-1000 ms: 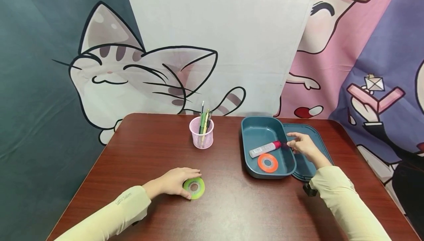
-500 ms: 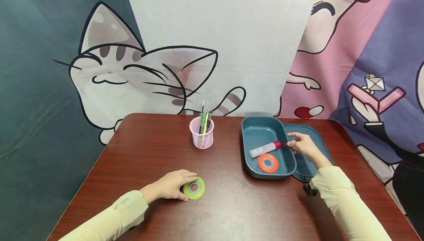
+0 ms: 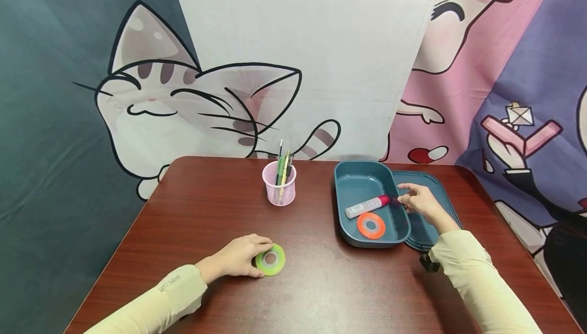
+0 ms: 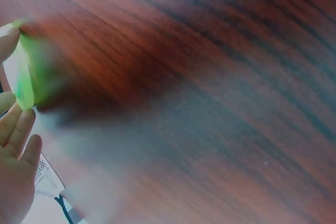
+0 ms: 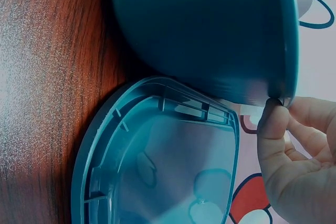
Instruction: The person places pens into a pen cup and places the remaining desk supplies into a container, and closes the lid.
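Observation:
My left hand (image 3: 240, 256) is at a green tape roll (image 3: 278, 263) that stands on the table, its thumb and fingertips pinching the left part of the roll. In the left wrist view the fingers (image 4: 21, 129) and thumb touch opposite edges of the green roll (image 4: 26, 72). My right hand (image 3: 421, 202) pinches the right rim of a blue-green box (image 3: 339, 206). In the right wrist view thumb and finger close on the box's rim (image 5: 286, 51). Inside the box lie a pale tube with a red cap (image 3: 364, 207) and an orange tape roll (image 3: 364, 232).
The box's lid (image 3: 424, 234) lies on the table to its right, under my right hand. A pink mesh pen cup (image 3: 275, 195) with several pens stands near the back edge. Printed curtains (image 3: 298, 33) hang behind the brown table (image 3: 312, 293).
My left hand first drew slightly back from the green tape roll, then came back to it; the roll has shifted slightly right. The right hand and the box have stayed put.

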A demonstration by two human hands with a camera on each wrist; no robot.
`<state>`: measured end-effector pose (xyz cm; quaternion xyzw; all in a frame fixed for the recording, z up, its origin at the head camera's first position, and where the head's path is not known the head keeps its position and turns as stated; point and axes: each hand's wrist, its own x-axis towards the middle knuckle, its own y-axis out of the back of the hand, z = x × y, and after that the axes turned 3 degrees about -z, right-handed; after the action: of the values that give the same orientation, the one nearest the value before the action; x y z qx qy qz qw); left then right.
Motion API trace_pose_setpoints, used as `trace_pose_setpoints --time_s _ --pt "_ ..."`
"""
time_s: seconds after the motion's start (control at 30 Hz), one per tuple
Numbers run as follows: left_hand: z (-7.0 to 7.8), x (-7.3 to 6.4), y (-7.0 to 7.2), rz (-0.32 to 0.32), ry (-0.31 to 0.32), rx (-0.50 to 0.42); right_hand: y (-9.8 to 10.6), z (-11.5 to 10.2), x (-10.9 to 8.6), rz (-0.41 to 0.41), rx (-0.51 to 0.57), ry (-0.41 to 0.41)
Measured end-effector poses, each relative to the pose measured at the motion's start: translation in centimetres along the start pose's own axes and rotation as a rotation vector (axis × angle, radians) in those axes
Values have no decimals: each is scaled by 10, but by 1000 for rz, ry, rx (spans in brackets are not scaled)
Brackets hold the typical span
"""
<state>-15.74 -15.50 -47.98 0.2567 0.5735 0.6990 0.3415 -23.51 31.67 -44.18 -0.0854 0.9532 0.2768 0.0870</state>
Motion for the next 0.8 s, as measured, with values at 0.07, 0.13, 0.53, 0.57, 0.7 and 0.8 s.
trace_pose_setpoints --time_s 0.07,0.13,0.53,0.57,0.7,0.8 --pt "1 1 0 31 -8 7 0 -1 -1 1 -8 -4" --pt "0 3 1 68 -23 18 -2 -5 -2 4 -34 -27" --pt "-5 20 18 232 -84 65 -1 -2 -1 1 -28 -33" --pt "-5 21 20 237 -82 63 -1 -2 0 -1 -28 -35" --pt "-3 29 28 258 -64 50 0 -2 0 -1 -35 -38" --pt "-2 37 33 273 -53 37 0 -1 0 -4 -38 -37"
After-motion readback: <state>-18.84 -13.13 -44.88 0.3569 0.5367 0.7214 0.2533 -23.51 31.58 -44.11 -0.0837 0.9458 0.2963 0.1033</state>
